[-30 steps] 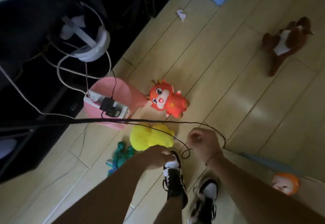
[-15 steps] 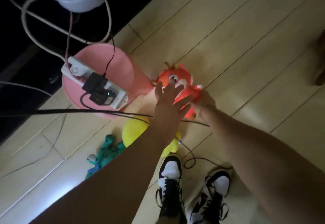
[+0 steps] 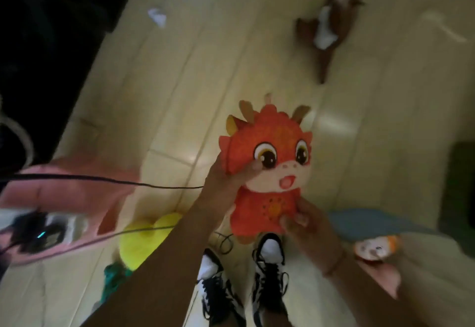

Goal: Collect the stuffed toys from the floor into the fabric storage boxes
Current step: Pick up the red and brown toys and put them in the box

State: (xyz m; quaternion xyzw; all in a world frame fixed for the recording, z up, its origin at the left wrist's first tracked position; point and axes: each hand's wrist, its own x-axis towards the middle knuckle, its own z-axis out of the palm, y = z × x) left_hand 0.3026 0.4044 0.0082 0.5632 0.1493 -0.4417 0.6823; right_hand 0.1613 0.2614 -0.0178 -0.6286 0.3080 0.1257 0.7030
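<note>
Red dragon toy point(image 3: 267, 172) is held up above the floor point(image 3: 231, 69) at the frame's centre, its head gripped by the left hand point(image 3: 226, 180) and its body pinched by the right hand point(image 3: 300, 221). A black cable point(image 3: 102, 179) is stretched across at 9 o'clock beside the left wrist and could be snagged when the toy is carried off, dragging the power strip point(image 3: 51, 231). No storage box can be clearly made out.
</note>
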